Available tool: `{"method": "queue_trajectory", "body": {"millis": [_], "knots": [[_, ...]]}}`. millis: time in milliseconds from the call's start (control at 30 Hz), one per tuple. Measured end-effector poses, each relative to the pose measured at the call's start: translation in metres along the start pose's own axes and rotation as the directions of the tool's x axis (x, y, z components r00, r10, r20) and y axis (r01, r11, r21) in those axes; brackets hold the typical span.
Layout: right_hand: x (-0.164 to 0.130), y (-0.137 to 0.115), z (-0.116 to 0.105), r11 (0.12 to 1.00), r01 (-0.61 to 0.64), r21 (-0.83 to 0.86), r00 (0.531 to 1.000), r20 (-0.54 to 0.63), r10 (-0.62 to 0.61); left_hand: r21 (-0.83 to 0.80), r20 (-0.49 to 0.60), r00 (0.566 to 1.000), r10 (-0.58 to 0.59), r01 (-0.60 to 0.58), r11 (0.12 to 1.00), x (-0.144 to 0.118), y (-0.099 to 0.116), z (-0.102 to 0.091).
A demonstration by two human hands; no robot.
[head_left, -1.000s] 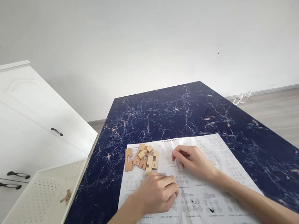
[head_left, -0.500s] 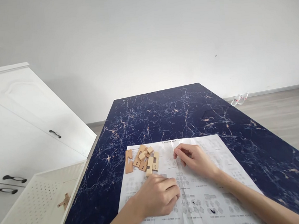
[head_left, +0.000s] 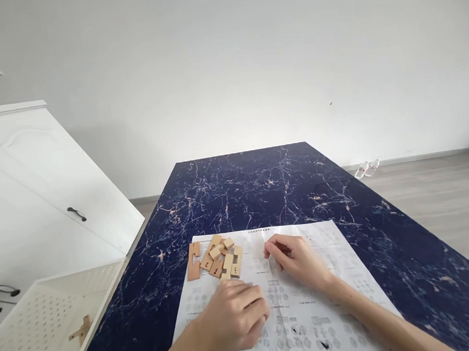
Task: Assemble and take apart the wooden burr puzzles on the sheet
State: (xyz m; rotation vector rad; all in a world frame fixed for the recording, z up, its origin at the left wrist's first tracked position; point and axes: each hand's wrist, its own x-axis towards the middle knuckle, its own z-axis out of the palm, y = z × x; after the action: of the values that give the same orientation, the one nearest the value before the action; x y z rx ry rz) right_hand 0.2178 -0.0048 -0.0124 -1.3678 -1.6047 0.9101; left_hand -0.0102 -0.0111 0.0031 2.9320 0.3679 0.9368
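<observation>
Wooden in make, one lone piece [head_left: 81, 330] is seen in the white basket [head_left: 46, 320] at far left, beside the table [head_left: 284, 193] and well apart from both hands. Next to the right, a heap of blocks [head_left: 216, 258] is laid at the sheet's [head_left: 332, 276] far-left corner; the leftmost notched bar hangs off the paper onto the marble, and its long axis is run away from the person, as are most of the others. Just short of that heap the left hand [head_left: 233, 319] is set knuckles-up on the sheet, fingers curled under; whether anything is pinched beneath cannot be told. The heap is found directly ahead of it and very near. Further right the right hand [head_left: 295, 257] is rested on the paper, fingertips drawn together near the fold, nothing visibly held. The blocks lie to its left, so the left hand is judged the nearer
</observation>
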Motion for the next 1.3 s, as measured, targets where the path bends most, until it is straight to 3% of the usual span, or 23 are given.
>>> {"method": "queue_trajectory", "body": {"millis": [367, 467, 600, 700, 800, 967, 1133, 1300], "knots": [[0.002, -0.002, -0.003, 1.000, -0.001, -0.014, 1.000, -0.007, 0.000, -0.007, -0.203, 0.975, -0.089, 0.089, 0.996, 0.002, -0.020, -0.005], [0.003, -0.002, -0.004, 0.999, 0.007, -0.035, 1.000, -0.019, -0.007, -0.021, -0.294, 0.929, -0.224, 0.228, 0.973, 0.004, -0.034, -0.014], [0.005, -0.001, -0.007, 0.999, -0.004, -0.040, 1.000, -0.022, 0.003, 0.059, -0.371, 0.814, -0.446, 0.500, 0.864, 0.001, -0.058, -0.025], [0.006, 0.001, -0.009, 0.999, -0.015, -0.032, 1.000, -0.025, 0.014, 0.083, -0.338, 0.758, -0.559, 0.615, 0.784, -0.006, -0.077, -0.028], [0.007, 0.002, -0.011, 1.000, -0.013, -0.024, 0.999, -0.033, 0.012, 0.084, -0.242, 0.735, -0.633, 0.666, 0.741, -0.015, -0.095, -0.030], [0.009, 0.002, -0.013, 1.000, -0.004, -0.023, 0.999, -0.039, 0.004, 0.060, -0.108, 0.763, -0.637, 0.645, 0.762, -0.021, -0.104, -0.028], [0.009, 0.004, -0.012, 1.000, 0.002, -0.021, 0.999, -0.036, -0.003, 0.059, 0.012, 0.816, -0.577, 0.576, 0.815, -0.015, -0.094, -0.025], [0.009, 0.006, -0.011, 1.000, 0.004, -0.021, 1.000, -0.023, -0.005, 0.050, 0.062, 0.822, -0.566, 0.564, 0.824, -0.010, -0.085, -0.027]]}}
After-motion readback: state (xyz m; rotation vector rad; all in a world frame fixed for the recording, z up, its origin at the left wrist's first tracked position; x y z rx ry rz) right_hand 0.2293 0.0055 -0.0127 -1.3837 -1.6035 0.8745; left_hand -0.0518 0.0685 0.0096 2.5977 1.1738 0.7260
